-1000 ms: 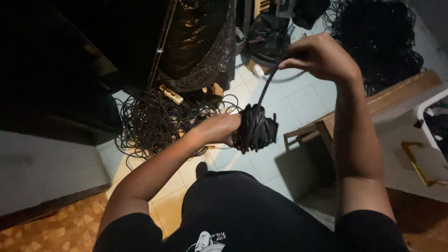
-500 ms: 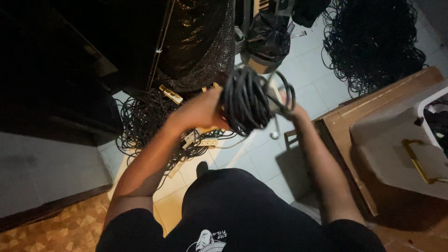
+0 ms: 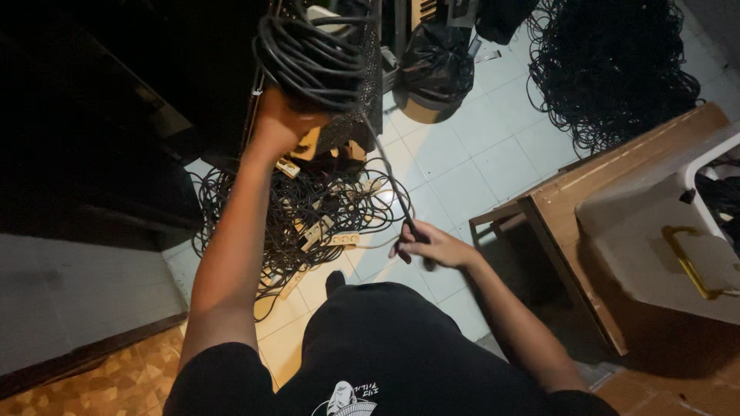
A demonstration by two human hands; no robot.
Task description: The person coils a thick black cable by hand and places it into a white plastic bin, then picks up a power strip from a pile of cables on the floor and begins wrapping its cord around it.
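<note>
Currently we hold the coiled black cable (image 3: 312,50) raised at the far left of the scene in our left hand (image 3: 281,123), fingers wrapped closed around the bundle from below. One free strand (image 3: 385,173) runs down from the coil, to the right and nearer, into our right hand (image 3: 432,246), whose fingers are pinched closed on the strand's lower end near our lap.

Risk assessment:
- The loops sit loosely stacked above the left hand. We judge that a slackened grip could let outer turns slide off and undo the coil.
- The free strand passes over the tangled cable pile (image 3: 301,223) on the tiled floor (image 3: 478,166). A snag there could jerk the coil or drag pale power strips (image 3: 339,240) along.
- Low light at the left makes loose loops hard to track.

Containers:
- A black plastic bag (image 3: 435,65) stands far centre over a tan base; its top is gathered, and we cannot tell the contents.
- A white bin (image 3: 713,166) rests at the right on a wooden crate (image 3: 586,200); dark cable appears to lie inside, mostly cut off by the frame edge.
- A second loose heap of black cable (image 3: 609,65) lies far right on the floor, uncontained.
</note>
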